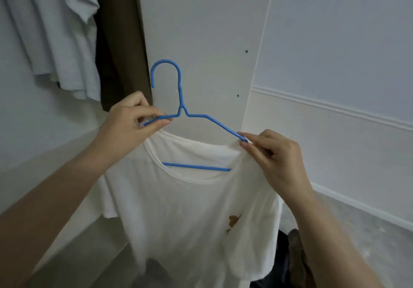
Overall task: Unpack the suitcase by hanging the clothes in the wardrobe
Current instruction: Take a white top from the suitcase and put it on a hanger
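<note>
Left hand [131,117]: fingers curled, pinching the left arm of the blue hanger [182,113]
Right hand [273,153]: fingertips pinching the hanger's right end and the shoulder of the white T-shirt [196,216]
T-shirt: draped on the hanger; held before the white wardrobe panel [201,30]; pale garments [55,37] hung at upper left

The pale, speckled floor [368,231] runs along the right, meeting a white skirting board [357,205] at the wall. A dark heap [288,256] lies directly on it at the bottom edge, partly hidden; what it is cannot be told. At lower left the wardrobe's beige bottom panel [100,265] shows bare. Above it, white garments [55,30] and 1 brown garment [116,41] hang in the wardrobe, their rail out of view. In front, 1 blue hanger [178,108] carries a white T-shirt [196,209] by its neckline.
</note>
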`<state>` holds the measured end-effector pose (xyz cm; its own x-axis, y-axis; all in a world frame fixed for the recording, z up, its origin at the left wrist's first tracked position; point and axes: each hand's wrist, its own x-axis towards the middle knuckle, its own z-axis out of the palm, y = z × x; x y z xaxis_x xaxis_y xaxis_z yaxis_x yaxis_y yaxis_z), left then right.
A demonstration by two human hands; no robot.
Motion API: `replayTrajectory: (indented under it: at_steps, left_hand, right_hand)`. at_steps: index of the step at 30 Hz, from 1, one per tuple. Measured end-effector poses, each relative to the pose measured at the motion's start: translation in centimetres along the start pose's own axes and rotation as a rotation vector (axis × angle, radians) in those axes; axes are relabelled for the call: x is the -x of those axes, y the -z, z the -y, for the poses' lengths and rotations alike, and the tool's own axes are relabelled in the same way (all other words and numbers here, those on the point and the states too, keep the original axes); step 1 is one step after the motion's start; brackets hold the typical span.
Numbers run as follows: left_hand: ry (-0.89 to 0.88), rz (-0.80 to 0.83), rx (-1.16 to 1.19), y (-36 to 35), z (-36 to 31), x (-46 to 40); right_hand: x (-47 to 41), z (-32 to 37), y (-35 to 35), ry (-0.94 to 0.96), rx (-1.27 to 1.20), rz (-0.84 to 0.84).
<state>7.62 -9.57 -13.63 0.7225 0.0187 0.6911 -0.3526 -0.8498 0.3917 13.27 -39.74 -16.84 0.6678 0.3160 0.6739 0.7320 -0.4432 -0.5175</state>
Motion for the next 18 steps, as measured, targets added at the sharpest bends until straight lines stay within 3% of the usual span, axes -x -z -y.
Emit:
replayTrajectory:
  at_steps: [5,13,18]
  left_hand:
    - [0.129,-0.048,-0.154,2.9,4.4,0.1]
    - [0.270,-0.152,-0.515,6.2,9.1,3.0]
    - [0.434,-0.033,-0.429,7.4,9.3,5.9]
  right_hand:
    - [-5.8,-0.9,-3.7,0.073,-0.090,0.124]
    - [-13.9,0.9,-9.8,-0.068,-0.477,0.354]
    - [-17.2,6.0,-12.5,-0.143,-0.719,0.436]
